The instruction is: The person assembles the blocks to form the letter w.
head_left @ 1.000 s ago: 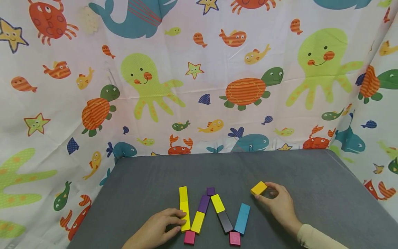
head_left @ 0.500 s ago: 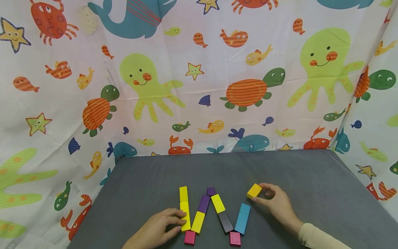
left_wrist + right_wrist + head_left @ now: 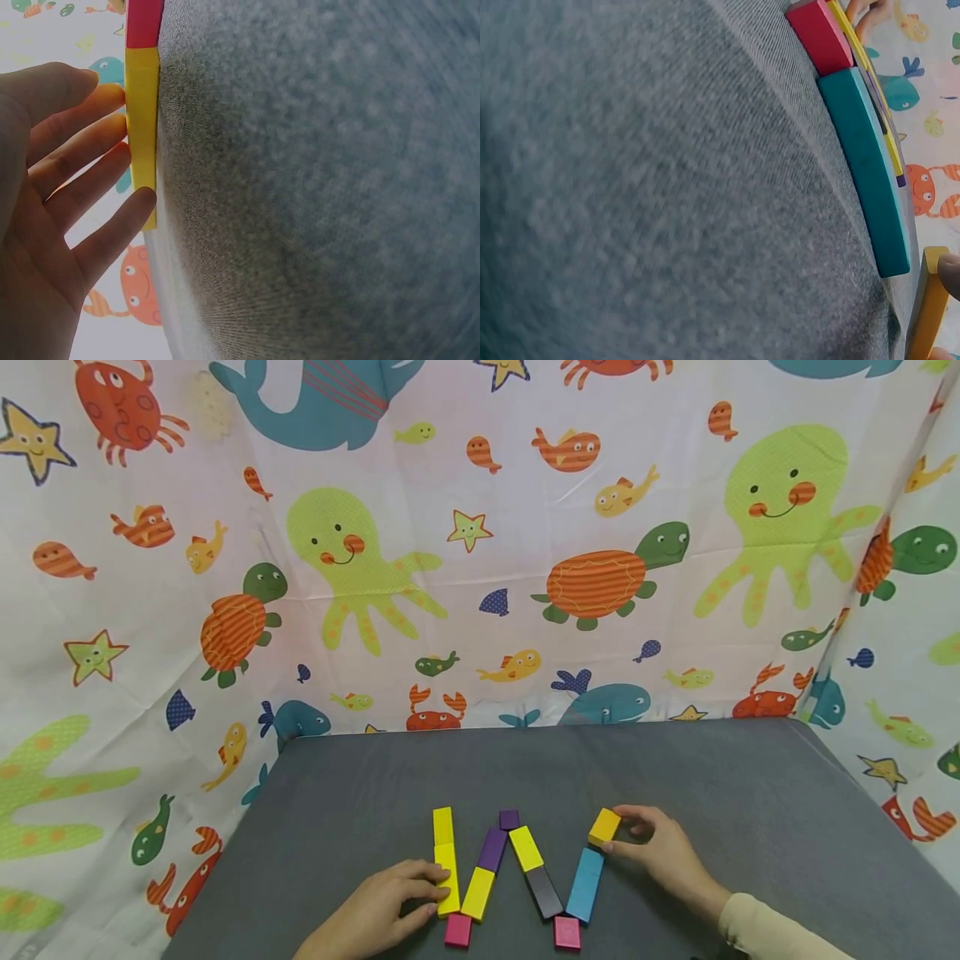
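Between thumb and fingers, my right hand (image 3: 670, 855) pinches an orange-yellow block (image 3: 604, 827), right at the far end of a long blue block (image 3: 585, 885). In the right wrist view, a small gap shows between the orange-yellow block (image 3: 928, 311) and the blue one (image 3: 865, 172). The fingertips of my left hand (image 3: 386, 903) rest on a long yellow block (image 3: 445, 860), the fingers loosely extended. A shorter yellow block (image 3: 442, 825) meets its far end. In the left wrist view the fingers reach along the side of the long yellow block (image 3: 141, 120).
Slanted rows of blocks form a W shape: purple (image 3: 492, 850), yellow (image 3: 477, 893), yellow (image 3: 527, 848) and dark grey (image 3: 543, 892). A small purple block (image 3: 509, 819) tops the middle; pink blocks (image 3: 458, 931) mark the lower corners. A patterned curtain (image 3: 480, 568) hangs behind the grey table (image 3: 360, 793).
My right hand has brought the orange-yellow block left and slightly nearer, turning it into line with the blue block. The left hand has stayed in place.
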The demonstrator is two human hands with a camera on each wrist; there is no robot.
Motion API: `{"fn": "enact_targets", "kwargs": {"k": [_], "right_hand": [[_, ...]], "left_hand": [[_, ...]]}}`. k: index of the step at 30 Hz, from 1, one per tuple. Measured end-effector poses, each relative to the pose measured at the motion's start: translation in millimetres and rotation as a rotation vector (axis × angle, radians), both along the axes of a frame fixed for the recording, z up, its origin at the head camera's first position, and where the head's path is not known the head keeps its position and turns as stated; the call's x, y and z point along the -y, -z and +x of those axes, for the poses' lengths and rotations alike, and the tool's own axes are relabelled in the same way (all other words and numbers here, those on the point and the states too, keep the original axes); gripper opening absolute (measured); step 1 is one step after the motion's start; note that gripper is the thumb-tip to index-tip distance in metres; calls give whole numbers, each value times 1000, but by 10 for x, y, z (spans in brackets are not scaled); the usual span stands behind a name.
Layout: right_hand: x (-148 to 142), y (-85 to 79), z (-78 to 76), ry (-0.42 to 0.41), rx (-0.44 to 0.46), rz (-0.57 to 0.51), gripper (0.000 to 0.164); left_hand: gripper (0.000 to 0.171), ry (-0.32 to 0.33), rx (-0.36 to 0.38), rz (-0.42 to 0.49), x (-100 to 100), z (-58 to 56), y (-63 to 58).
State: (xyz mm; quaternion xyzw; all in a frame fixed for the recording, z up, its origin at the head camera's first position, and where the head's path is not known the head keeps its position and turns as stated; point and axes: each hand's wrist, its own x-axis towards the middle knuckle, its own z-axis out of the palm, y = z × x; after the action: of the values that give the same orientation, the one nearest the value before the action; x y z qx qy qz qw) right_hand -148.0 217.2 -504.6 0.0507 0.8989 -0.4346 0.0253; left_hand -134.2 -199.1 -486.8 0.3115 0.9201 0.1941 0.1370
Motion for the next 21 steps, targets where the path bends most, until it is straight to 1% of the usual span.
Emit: {"fn": "enact_targets", "kwargs": {"k": [10,21], "right_hand": [[-37,43,-51,-69,-12,14,65],[-58,98,-86,-107,-37,29,65]], "left_hand": [[27,2,1,-3,-18,-6,-9],[27,-1,-7,-7,-16,-8,7]]}}
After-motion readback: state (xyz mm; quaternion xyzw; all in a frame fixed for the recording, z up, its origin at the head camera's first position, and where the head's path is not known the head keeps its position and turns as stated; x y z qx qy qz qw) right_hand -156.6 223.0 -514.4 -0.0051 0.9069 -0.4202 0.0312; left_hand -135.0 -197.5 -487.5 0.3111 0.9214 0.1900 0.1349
